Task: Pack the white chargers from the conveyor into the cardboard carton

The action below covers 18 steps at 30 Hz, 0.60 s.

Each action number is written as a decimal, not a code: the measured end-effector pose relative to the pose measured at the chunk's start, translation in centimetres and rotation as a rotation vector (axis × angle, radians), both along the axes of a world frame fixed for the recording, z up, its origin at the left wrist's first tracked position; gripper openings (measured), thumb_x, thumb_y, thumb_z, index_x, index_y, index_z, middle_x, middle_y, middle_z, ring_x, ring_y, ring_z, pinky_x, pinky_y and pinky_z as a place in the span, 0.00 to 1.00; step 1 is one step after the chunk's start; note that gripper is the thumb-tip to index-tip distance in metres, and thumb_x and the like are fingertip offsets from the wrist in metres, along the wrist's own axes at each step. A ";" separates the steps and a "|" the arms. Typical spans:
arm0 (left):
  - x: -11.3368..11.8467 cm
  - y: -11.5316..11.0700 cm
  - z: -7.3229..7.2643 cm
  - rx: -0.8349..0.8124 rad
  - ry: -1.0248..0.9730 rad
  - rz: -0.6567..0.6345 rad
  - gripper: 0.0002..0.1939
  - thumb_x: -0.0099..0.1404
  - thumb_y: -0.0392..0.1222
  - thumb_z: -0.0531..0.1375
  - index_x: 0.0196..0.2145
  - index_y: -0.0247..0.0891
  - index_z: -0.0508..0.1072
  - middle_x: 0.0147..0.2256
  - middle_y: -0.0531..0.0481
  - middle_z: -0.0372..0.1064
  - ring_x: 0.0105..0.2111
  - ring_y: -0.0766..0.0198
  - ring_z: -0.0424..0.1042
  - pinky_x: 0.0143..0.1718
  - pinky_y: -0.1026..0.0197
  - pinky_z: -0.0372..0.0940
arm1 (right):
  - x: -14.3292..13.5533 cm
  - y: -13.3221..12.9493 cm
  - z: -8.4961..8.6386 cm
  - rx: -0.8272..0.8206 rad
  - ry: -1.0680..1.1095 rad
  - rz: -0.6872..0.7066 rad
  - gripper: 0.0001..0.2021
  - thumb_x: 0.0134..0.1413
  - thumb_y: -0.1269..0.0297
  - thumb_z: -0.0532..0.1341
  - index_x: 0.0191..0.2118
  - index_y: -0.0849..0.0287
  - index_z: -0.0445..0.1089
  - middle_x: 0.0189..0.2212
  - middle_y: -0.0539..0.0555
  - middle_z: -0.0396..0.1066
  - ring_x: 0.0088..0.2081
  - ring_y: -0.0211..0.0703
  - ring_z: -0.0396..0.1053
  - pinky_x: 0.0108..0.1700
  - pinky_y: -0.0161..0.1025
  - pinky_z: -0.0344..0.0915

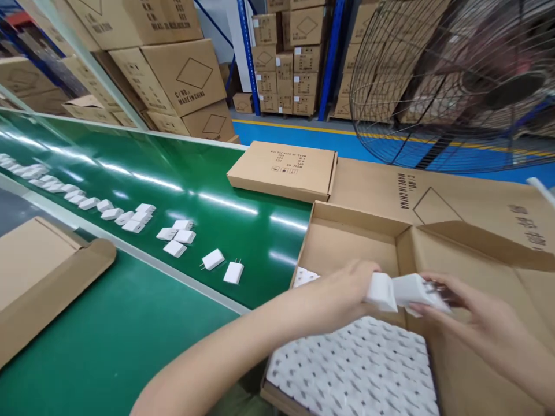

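Over an open cardboard box (pixel 359 222), my left hand (pixel 353 286) is closed around a white charger plug (pixel 382 292). Close against it, my right hand (pixel 477 315) grips another white charger plug (pixel 410 290), with metal prongs showing between the fingers; a further white piece seems to be under it, but blur hides how many there are. Below both hands, packed rows of white chargers (pixel 355 364) fill the near part of the box, prongs upward. My left forearm covers part of the box's left side.
Loose white chargers (pixel 234 272) lie along the green conveyor belt (pixel 208 214), trailing off to the far left. A closed flat carton (pixel 281 167) rests on the belt's far side. Another carton (pixel 39 277) sits at left. A large fan (pixel 451 86) stands behind the box.
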<state>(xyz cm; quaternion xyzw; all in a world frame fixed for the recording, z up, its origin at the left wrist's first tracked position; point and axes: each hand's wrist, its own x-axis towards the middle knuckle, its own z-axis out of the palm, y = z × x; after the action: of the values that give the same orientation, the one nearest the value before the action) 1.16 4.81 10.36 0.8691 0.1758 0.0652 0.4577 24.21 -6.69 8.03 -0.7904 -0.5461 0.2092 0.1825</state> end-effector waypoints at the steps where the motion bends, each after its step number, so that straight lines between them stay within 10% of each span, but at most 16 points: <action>1: 1.8 0.1 0.1 0.085 0.065 -0.039 0.19 0.60 0.40 0.55 0.47 0.33 0.56 0.41 0.40 0.64 0.40 0.54 0.67 0.35 0.55 0.64 | 0.4 -0.3 0.2 0.013 -0.187 0.016 0.25 0.39 0.39 0.55 0.41 0.51 0.64 0.35 0.54 0.71 0.34 0.54 0.69 0.29 0.45 0.66; 5: 7.5 -0.2 0.2 0.378 0.328 -0.180 0.20 0.53 0.28 0.57 0.45 0.27 0.61 0.37 0.39 0.69 0.37 0.51 0.69 0.33 0.55 0.64 | 0.1 -0.9 0.1 -0.086 -0.604 0.175 0.19 0.54 0.48 0.42 0.41 0.54 0.61 0.34 0.59 0.69 0.29 0.56 0.68 0.21 0.45 0.58; 10: 10.0 0.0 -0.4 0.314 0.673 -0.304 0.12 0.49 0.35 0.62 0.34 0.33 0.71 0.38 0.38 0.71 0.40 0.48 0.68 0.39 0.50 0.63 | -1.2 0.1 -1.2 -0.254 -0.168 0.293 0.19 0.54 0.47 0.47 0.43 0.53 0.62 0.38 0.56 0.69 0.35 0.52 0.68 0.31 0.43 0.62; 14: 6.3 2.2 -0.3 0.140 0.601 -0.292 0.17 0.58 0.47 0.52 0.40 0.36 0.71 0.42 0.41 0.70 0.42 0.52 0.68 0.41 0.52 0.62 | -1.9 1.0 -1.5 -0.349 0.092 0.335 0.18 0.57 0.48 0.45 0.37 0.53 0.64 0.33 0.54 0.70 0.34 0.48 0.67 0.34 0.40 0.62; 18: -2.1 3.9 -0.2 0.190 0.381 0.297 0.17 0.63 0.39 0.42 0.45 0.42 0.65 0.46 0.50 0.67 0.44 0.62 0.66 0.41 0.60 0.62 | -1.9 1.0 -1.6 -0.326 0.158 0.348 0.17 0.56 0.48 0.46 0.30 0.52 0.64 0.26 0.51 0.69 0.29 0.46 0.67 0.31 0.38 0.62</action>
<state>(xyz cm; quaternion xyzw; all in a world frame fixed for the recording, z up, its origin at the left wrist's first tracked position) -0.94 8.69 10.18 0.8695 0.3778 -0.0169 0.3178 22.31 -5.68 6.45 -0.6845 -0.6173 0.3838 0.0559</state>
